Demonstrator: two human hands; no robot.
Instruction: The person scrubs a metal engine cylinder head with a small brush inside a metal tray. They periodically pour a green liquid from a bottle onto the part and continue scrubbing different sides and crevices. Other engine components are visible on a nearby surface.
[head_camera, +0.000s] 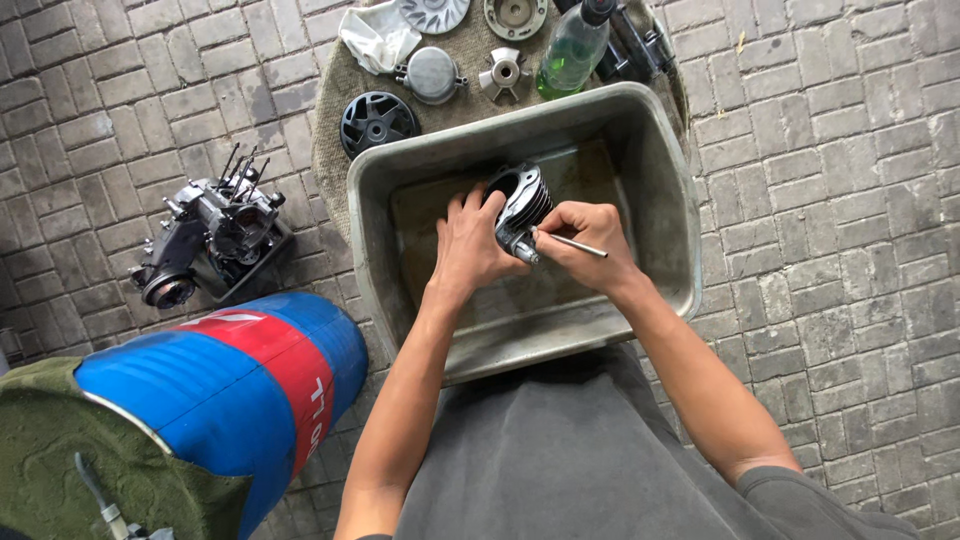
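Observation:
A finned metal engine cylinder (522, 203) sits over a grey plastic tub (660, 180) holding a shallow layer of dirty liquid. My left hand (468, 245) grips the cylinder from its left side. A thin metal tool (578, 244), like a small rod or brush handle, is pinched in my right hand (590, 240), its tip against the cylinder's lower port. Both forearms reach in from the bottom of the view.
On a brown mat (335, 150) behind the tub lie a black fan wheel (376, 122), a round metal cover (432, 74), a small impeller (504, 72), a white rag (378, 38) and a green bottle (572, 52). An engine block (210, 235) stands left. A blue-and-red drum (240, 380) lies beside me.

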